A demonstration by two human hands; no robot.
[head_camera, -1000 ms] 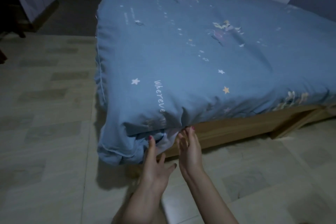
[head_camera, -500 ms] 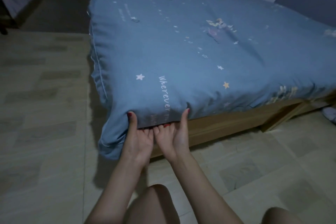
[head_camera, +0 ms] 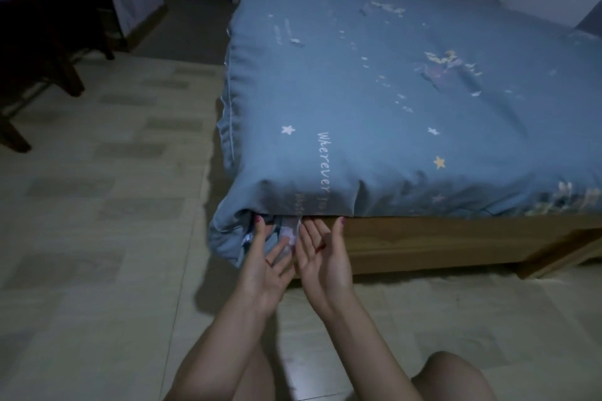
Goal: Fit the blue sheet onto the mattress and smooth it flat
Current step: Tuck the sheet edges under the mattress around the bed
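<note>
The blue sheet (head_camera: pixel 374 101), printed with stars and white lettering, covers the top of the mattress and hangs bunched over its near left corner. My left hand (head_camera: pixel 265 267) is palm up below that corner, fingers spread, its thumb touching the loose hanging cloth. My right hand (head_camera: pixel 324 262) is palm up beside it, fingers apart, fingertips at the sheet's lower edge where it meets the bed frame. Neither hand grips anything. The mattress itself is hidden under the sheet.
A wooden bed frame (head_camera: pixel 456 244) runs to the right under the sheet. Pale tiled floor (head_camera: pixel 97 238) lies to the left and in front. Dark chair legs (head_camera: pixel 39 85) stand at the far left. My knees show at the bottom edge.
Both hands have let go of the sheet's corner edge and dropped a little, opening palm up. The view has shifted, showing more floor and the chair at left.
</note>
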